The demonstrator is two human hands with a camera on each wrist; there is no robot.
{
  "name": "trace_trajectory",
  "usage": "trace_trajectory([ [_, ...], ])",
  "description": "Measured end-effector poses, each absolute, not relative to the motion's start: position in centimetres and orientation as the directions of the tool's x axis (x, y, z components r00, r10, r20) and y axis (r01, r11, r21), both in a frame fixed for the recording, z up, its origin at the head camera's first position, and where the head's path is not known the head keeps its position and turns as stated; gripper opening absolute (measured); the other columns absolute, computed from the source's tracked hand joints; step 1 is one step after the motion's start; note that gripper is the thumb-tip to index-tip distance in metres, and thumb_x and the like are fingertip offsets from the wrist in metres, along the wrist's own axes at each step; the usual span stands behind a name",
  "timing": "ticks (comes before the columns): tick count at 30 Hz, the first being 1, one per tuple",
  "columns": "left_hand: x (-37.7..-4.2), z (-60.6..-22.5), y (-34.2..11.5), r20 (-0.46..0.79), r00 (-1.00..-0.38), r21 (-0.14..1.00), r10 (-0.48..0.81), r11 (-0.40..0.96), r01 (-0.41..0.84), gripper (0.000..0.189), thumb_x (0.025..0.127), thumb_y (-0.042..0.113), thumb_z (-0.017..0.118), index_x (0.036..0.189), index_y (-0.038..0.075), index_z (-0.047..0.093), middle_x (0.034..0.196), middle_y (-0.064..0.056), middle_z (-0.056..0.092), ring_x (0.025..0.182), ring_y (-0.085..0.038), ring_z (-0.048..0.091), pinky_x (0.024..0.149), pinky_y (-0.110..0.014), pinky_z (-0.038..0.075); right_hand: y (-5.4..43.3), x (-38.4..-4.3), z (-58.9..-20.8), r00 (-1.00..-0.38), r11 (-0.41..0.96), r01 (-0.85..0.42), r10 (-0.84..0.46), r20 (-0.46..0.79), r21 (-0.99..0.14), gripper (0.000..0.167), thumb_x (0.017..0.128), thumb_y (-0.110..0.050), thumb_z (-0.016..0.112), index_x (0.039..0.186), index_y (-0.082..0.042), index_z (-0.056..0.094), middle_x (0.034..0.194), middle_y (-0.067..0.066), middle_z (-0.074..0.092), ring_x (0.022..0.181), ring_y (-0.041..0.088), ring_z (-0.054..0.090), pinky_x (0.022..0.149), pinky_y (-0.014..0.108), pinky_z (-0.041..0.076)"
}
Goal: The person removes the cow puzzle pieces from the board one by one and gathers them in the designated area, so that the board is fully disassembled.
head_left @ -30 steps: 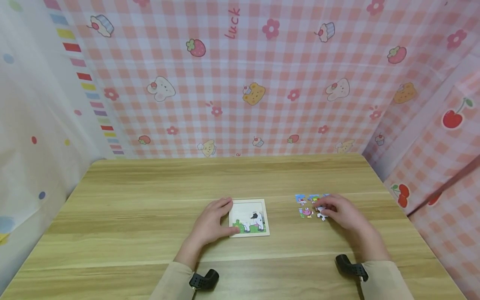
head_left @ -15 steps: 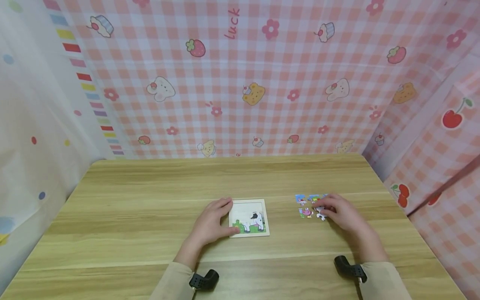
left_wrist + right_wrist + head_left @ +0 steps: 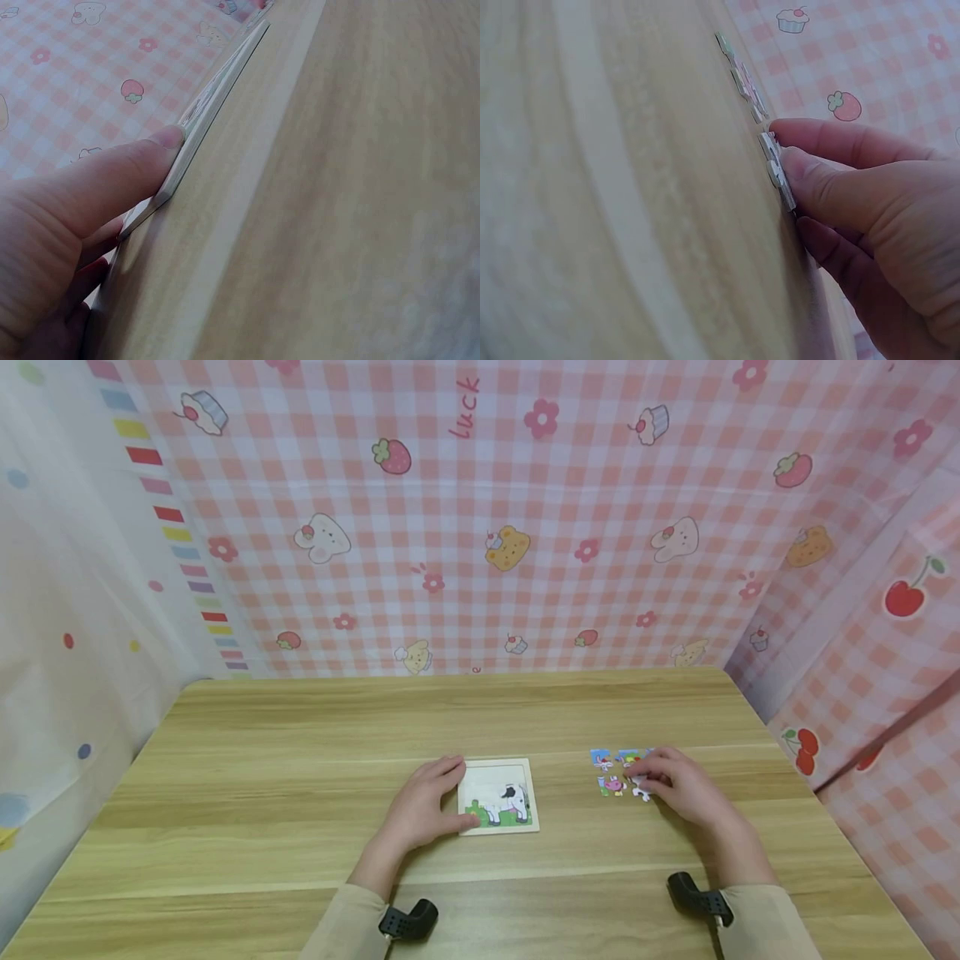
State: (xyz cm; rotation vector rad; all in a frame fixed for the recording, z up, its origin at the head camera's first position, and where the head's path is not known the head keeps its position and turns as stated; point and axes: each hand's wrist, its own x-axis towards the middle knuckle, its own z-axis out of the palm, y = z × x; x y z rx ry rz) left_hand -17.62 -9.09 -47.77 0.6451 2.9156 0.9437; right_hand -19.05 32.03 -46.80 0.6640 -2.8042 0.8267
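Observation:
A square wooden puzzle tray [image 3: 497, 773] lies on the table, its lower part filled with pieces showing a cow's body on grass. My left hand [image 3: 422, 803] holds its left side, the thumb on the near left corner and the fingertips at the far left edge. In the left wrist view the thumb [image 3: 120, 180] presses on the tray's rim. To the right, my right hand [image 3: 690, 787] pinches a white jigsaw piece [image 3: 778, 176] between thumb and forefinger, low at the tabletop. The fingers partly cover this piece in the head view.
A pink pig-patterned jigsaw piece [image 3: 612, 786] lies just left of the right fingertips. Behind it are a blue piece [image 3: 602, 759] and a green-and-blue one [image 3: 628, 755]; another is mostly hidden by the hand. A checked pink curtain [image 3: 480, 593] hangs behind the table [image 3: 300, 735].
The right hand and its wrist have shifted very slightly, the fingertips staying at the white piece. My left hand and the tray have kept their place.

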Motion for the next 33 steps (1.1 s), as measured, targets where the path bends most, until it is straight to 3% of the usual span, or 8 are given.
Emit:
trace_trajectory([
  [19, -17.5, -47.7, -9.0, 0.113, -0.916, 0.576, 0.386, 0.725, 0.377, 0.085, 0.076, 0.043, 0.084, 0.142, 0.002, 0.051, 0.153, -0.010, 0.045, 0.143, -0.034, 0.036, 0.118, -0.049, 0.031, 32.1, -18.7, -46.7, -0.909, 0.721, -0.416, -0.317, 0.270, -0.554, 0.022, 0.088, 0.001, 0.069, 0.105, -0.012, 0.076, 0.102, 0.003, 0.064, 0.086, 0.005, 0.053, 0.072, 0.022, 0.047],
  [27, -17.6, -47.8, -9.0, 0.121, -0.915, 0.569, 0.386, 0.728, 0.383, 0.084, 0.076, 0.044, 0.084, 0.142, 0.002, 0.052, 0.153, -0.010, 0.045, 0.143, -0.034, 0.037, 0.117, -0.048, 0.032, 31.1, -18.8, -46.3, -0.860, 0.665, -0.509, -0.364, 0.357, -0.547, 0.021, 0.085, 0.004, 0.072, 0.104, -0.005, 0.074, 0.097, 0.004, 0.066, 0.085, 0.004, 0.055, 0.071, 0.020, 0.050],
  [33, -17.6, -47.8, -9.0, 0.128, -0.913, 0.563, 0.387, 0.729, 0.388, 0.081, 0.077, 0.044, 0.082, 0.141, 0.002, 0.053, 0.152, -0.010, 0.046, 0.142, -0.034, 0.038, 0.118, -0.049, 0.031, 29.6, -18.7, -45.7, -0.845, 0.639, -0.535, -0.414, 0.339, -0.553, 0.021, 0.085, 0.001, 0.073, 0.105, -0.006, 0.074, 0.096, 0.002, 0.066, 0.082, 0.003, 0.053, 0.069, 0.021, 0.051],
])
